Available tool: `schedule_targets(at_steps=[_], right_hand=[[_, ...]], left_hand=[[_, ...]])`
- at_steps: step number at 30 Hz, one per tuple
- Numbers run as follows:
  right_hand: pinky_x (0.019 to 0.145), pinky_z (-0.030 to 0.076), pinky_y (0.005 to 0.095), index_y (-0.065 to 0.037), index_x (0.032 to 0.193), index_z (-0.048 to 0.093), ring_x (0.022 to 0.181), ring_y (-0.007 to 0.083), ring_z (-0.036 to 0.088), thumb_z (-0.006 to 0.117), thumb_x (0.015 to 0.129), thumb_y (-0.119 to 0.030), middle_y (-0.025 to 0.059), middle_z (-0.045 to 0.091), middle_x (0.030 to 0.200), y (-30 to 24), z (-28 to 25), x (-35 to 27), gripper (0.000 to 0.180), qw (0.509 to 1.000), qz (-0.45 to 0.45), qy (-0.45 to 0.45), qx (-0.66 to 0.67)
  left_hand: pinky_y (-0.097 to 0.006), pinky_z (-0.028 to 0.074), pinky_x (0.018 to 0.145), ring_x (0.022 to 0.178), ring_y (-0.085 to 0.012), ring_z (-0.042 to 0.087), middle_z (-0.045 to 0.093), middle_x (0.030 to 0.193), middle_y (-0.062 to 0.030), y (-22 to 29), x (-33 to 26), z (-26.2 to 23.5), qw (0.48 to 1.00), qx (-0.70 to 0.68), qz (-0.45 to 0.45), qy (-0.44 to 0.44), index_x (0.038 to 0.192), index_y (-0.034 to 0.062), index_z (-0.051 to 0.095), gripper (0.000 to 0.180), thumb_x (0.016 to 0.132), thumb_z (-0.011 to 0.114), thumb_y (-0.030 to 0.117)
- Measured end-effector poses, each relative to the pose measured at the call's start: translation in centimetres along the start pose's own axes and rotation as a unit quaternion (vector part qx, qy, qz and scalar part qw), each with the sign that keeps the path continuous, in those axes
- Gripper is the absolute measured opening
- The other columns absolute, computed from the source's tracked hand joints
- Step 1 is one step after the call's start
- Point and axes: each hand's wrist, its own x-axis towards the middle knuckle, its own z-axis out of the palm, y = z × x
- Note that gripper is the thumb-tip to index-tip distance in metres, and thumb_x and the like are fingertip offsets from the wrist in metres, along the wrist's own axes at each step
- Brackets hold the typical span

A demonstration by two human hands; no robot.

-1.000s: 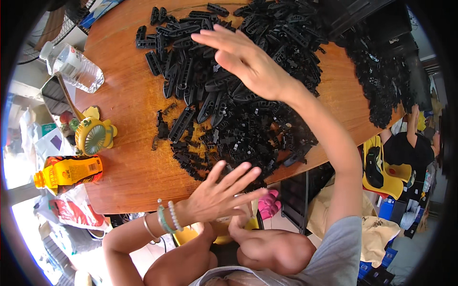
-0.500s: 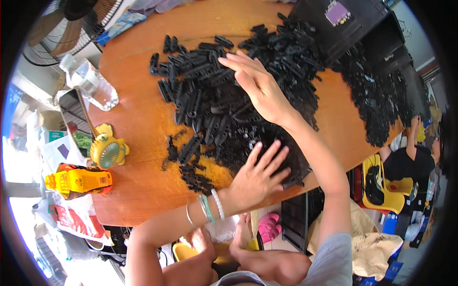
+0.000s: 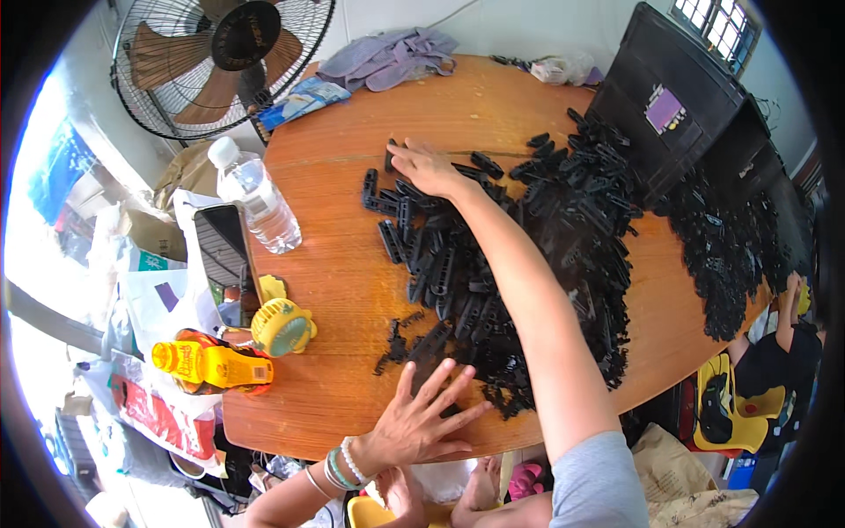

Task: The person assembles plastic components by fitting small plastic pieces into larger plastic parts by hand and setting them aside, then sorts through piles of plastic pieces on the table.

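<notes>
A heap of long, narrow black plastic pieces (image 3: 458, 264) spreads over the wooden table, with finer black bits (image 3: 502, 396) along its near side. At the heap's far left corner, my right hand (image 3: 427, 167) reaches out flat, fingers stretched over the pieces. Its fingertips are beside a small black piece (image 3: 390, 157); whether they touch it I cannot tell. My left hand (image 3: 425, 415), with bracelets at the wrist, is spread open at the near table edge, by the heap's lower left end. Neither hand holds anything visible.
Left on the table (image 3: 334, 352) are a water bottle (image 3: 264, 207), a phone (image 3: 220, 251), a small yellow fan (image 3: 282, 327) and an orange-yellow bottle (image 3: 211, 365). A large fan (image 3: 238, 53) stands behind. A black crate (image 3: 660, 97) lies tipped at right; beyond it, another person's arm (image 3: 786, 308).
The view has tilted up. My right hand has moved away from me to the heap's far left corner. My left hand has come off the heap toward the near edge.
</notes>
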Motion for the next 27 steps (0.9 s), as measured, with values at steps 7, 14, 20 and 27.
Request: schedule_targets(at_steps=[7, 14, 20, 27], right_hand=[[0.112, 0.020, 0.0425, -0.024, 0.134, 0.048, 0.139, 0.0331, 0.020, 0.037, 0.095, -0.051, 0.0130, 0.019, 0.152, -3.2, 1.6, 1.3, 0.049, 0.993, -0.035, -0.109, -0.028], [0.112, 0.022, 0.0433, -0.023, 0.128, 0.054, 0.137, 0.0321, 0.025, 0.041, 0.096, -0.041, 0.0070, 0.023, 0.151, -6.6, 1.3, -4.7, 0.040, 0.963, -0.200, -0.174, -0.036], [0.113, 0.017, 0.0483, -0.020, 0.130, 0.052, 0.138, 0.0286, 0.026, 0.041, 0.097, -0.035, 0.0063, 0.033, 0.147, -9.5, -0.6, -9.8, 0.038, 0.939, -0.244, -0.243, 0.021], [0.086, 0.048, 0.0342, 0.000, 0.110, 0.062, 0.100, 0.0296, 0.062, 0.052, 0.092, -0.016, 0.0178, 0.064, 0.107, -8.3, -7.6, -14.7, 0.026, 0.972, -0.128, 0.019, 0.196]], left_hand=[[-0.067, 0.011, 0.104, 0.139, -0.0408, 0.014, 0.023, 0.149, -0.0184, -1.3, -0.1, -0.3, 0.996, -0.059, -0.069, 0.007, 0.135, 0.0307, 0.045, 0.071, 0.076, 0.055, 0.067], [-0.064, 0.011, 0.106, 0.138, -0.0416, 0.015, 0.021, 0.148, -0.0222, -1.3, 0.3, -0.4, 0.991, -0.052, -0.121, 0.012, 0.134, 0.0259, 0.047, 0.068, 0.075, 0.062, 0.057], [-0.060, 0.013, 0.108, 0.137, -0.0429, 0.019, 0.024, 0.146, -0.0239, -1.0, 0.7, -0.9, 0.990, -0.061, -0.121, 0.027, 0.132, 0.0184, 0.048, 0.068, 0.073, 0.069, 0.047], [-0.062, 0.017, 0.105, 0.133, -0.0444, 0.026, 0.034, 0.140, -0.0258, -12.5, 5.7, -1.3, 0.926, 0.067, -0.252, 0.274, 0.128, 0.0135, 0.051, 0.051, 0.086, 0.059, 0.041]])
